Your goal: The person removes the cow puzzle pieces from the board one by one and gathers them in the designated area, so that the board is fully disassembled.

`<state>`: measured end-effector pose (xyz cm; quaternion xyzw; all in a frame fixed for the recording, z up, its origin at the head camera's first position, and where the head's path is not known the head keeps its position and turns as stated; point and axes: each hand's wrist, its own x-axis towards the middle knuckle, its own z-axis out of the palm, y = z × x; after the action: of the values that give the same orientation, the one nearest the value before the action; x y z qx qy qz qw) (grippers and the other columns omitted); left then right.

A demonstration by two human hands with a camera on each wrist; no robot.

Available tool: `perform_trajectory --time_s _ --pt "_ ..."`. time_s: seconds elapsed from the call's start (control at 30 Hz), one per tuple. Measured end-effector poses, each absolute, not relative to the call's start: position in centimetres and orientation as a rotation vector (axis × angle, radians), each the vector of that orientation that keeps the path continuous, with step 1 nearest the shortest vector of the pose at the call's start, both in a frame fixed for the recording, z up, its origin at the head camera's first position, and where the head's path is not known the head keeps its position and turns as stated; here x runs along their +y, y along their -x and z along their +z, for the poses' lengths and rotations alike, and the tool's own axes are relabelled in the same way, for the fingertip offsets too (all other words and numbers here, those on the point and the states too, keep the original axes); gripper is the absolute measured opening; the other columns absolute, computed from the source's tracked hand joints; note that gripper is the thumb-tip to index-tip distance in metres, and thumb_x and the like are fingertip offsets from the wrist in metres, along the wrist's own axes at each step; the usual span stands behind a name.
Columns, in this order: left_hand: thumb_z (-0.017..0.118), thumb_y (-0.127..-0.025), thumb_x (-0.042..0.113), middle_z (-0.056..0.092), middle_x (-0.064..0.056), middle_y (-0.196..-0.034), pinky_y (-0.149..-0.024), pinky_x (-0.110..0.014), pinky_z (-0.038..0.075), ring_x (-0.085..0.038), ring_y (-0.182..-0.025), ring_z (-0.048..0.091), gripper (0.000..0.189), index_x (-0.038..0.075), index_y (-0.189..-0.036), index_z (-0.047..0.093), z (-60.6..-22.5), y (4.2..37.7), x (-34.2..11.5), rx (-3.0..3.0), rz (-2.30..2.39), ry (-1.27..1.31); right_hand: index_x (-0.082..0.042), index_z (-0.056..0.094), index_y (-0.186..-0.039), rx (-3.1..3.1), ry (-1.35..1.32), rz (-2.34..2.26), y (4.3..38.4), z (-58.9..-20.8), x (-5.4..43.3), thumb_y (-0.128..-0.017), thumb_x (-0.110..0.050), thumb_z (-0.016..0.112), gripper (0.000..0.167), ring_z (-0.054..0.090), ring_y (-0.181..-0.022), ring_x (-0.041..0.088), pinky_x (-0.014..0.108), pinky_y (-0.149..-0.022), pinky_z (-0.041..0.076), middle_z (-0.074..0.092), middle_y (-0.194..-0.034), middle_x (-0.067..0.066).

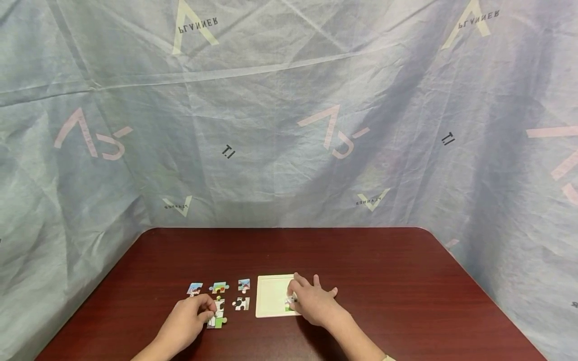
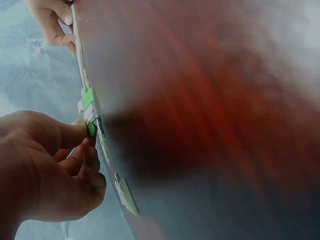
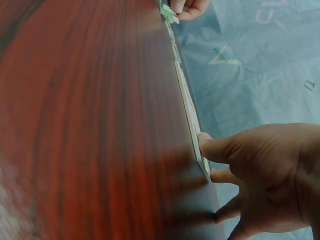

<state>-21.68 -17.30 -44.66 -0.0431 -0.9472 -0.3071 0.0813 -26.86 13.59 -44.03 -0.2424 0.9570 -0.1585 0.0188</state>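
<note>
My left hand (image 1: 182, 318) is at the loose jigsaw pieces, left of the shallow pale puzzle tray (image 1: 271, 297). Its thumb and index finger pinch a green-and-white puzzle piece (image 2: 88, 98), which stands tilted above the tabletop in the left wrist view. My right hand (image 1: 316, 303) lies over the tray's right side with its fingers spread. Its thumb (image 3: 212, 146) rests at the tray's near edge. Under these fingers, a white-and-green puzzle piece (image 1: 288, 307) sits inside the tray at the lower right, partly hidden by the hand.
Several loose pieces lie on the dark red table (image 1: 384, 281) left of the tray, among them a blue one (image 1: 244, 285), a black-and-white one (image 1: 242, 303) and a colourful one (image 1: 219, 287). A grey printed cloth (image 1: 271, 175) hangs behind the table and along both sides.
</note>
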Motion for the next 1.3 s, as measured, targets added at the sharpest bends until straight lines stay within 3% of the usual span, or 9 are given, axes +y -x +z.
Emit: perform_trajectory --time_s 0.67,1.3 --pt "0.078 -0.083 0.0 0.062 0.008 -0.084 -0.065 -0.036 0.044 -0.012 -0.07 0.051 0.023 0.019 -0.081 0.065 -44.5 21.6 -18.7 -2.932 -0.883 0.1 -0.023 0.048 -0.102 2.957 0.743 -0.506 26.8 -43.9 13.6 -0.099 -0.03 0.066 0.019 0.034 -0.134 0.063 0.09 -0.078 0.027 0.039 -0.157 0.016" --pt "0.079 -0.082 -0.001 0.054 0.011 -0.075 -0.064 -0.03 0.042 -0.007 -0.067 0.047 0.028 0.021 -0.078 0.061 -44.4 21.7 -17.0 -2.831 -0.84 0.187 -0.023 0.048 -0.102 2.961 0.753 -0.516 26.7 -43.8 13.7 -0.099 -0.029 0.066 0.02 0.034 -0.133 0.064 0.089 -0.078 0.027 0.039 -0.156 0.018"
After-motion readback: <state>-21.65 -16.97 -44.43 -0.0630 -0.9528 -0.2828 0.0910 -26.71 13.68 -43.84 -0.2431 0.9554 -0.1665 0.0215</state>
